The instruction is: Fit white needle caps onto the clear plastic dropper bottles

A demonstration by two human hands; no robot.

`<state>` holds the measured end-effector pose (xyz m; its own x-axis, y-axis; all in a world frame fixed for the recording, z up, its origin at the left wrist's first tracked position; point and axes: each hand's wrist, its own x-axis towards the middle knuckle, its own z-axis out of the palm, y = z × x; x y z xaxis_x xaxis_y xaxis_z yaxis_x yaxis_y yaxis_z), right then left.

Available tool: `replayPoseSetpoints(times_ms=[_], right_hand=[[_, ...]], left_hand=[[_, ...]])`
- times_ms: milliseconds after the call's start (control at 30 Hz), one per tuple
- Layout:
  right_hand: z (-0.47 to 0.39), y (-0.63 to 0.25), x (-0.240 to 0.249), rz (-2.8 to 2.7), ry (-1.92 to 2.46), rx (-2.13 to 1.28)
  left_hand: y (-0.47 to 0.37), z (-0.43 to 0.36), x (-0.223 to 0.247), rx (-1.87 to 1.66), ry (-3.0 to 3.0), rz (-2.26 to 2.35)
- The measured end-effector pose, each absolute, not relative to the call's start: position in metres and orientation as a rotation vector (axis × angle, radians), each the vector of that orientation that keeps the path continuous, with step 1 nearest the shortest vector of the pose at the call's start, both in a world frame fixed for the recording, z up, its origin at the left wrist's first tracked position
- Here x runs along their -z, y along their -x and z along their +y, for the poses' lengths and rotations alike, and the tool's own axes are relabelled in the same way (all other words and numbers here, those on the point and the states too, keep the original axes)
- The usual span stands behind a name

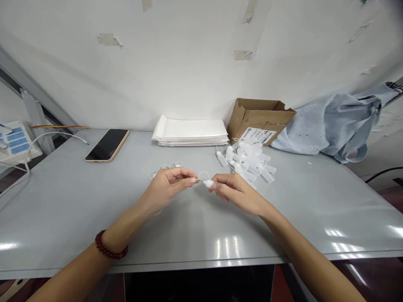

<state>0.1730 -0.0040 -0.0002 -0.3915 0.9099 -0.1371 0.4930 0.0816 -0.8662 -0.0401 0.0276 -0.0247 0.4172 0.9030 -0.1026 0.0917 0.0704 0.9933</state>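
Over the middle of the table, my right hand (237, 191) is closed around a small white plastic tube (208, 183) with a nozzle-like end pointing left. A thin dark tip sticks out of that end, and a fine white loop (204, 173) arches above it. From the other side, my left hand (171, 186) pinches the far end of the thin tip; whatever sits between those fingertips is too small to make out. Several similar frosted white tubes (250, 159) lie heaped behind my right hand. Several small pieces with rings (171, 165) lie partly hidden behind my left hand.
A stack of white padded envelopes (193, 131) lies against the wall. Right of it stands an open cardboard box (258, 119) beside a light blue cloth bag (327, 121). A phone (107, 144) lies at the left, near a white cable (59, 133) and a power strip (19, 140).
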Motion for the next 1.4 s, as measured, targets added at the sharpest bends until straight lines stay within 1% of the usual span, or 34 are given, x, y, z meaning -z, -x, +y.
replayPoseSetpoints(times_ms=[600, 1400], right_hand=[[-0.0054, -0.1727, 0.0002, -1.901, 1.370, -1.293], [-0.0051, -0.1720, 0.0008, -1.901, 1.374, -1.266]], left_hand=[[0.0409, 0.0253, 0.0211, -0.768, -1.360, 0.966], [0.0407, 0.0243, 0.0166, -0.757, -1.383, 0.951]])
